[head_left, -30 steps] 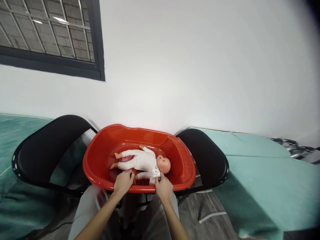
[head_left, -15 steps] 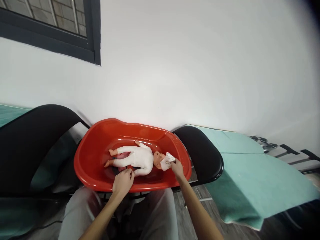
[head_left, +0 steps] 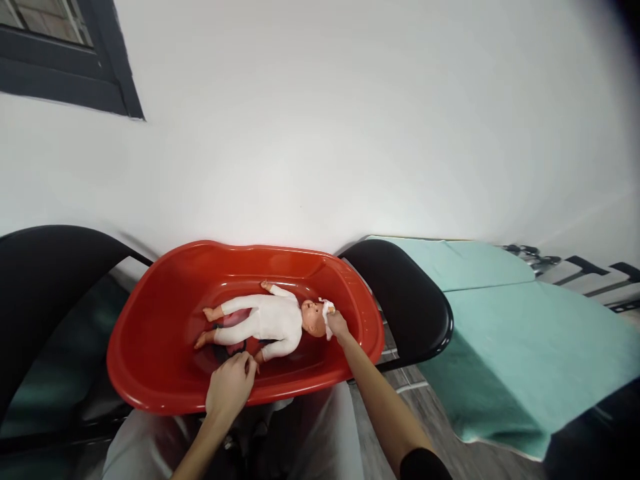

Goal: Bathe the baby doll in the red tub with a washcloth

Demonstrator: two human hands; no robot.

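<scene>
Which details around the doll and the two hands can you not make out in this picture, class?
Head view only:
- Cloth: too small, half hidden by the right hand.
- Doll: nearer hand covered by the left hand; contact unclear.
- Red tub: water inside cannot be told.
- Window: cut off by the top edge.

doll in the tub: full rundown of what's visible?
The doll is a baby figure, plastic by the look, with a bare head, hands and feet and a white bodysuit. It lies on its back inside the red tub, head to the right. The right hand presses a small white cloth to its head; the left hand is at its near arm.
</scene>
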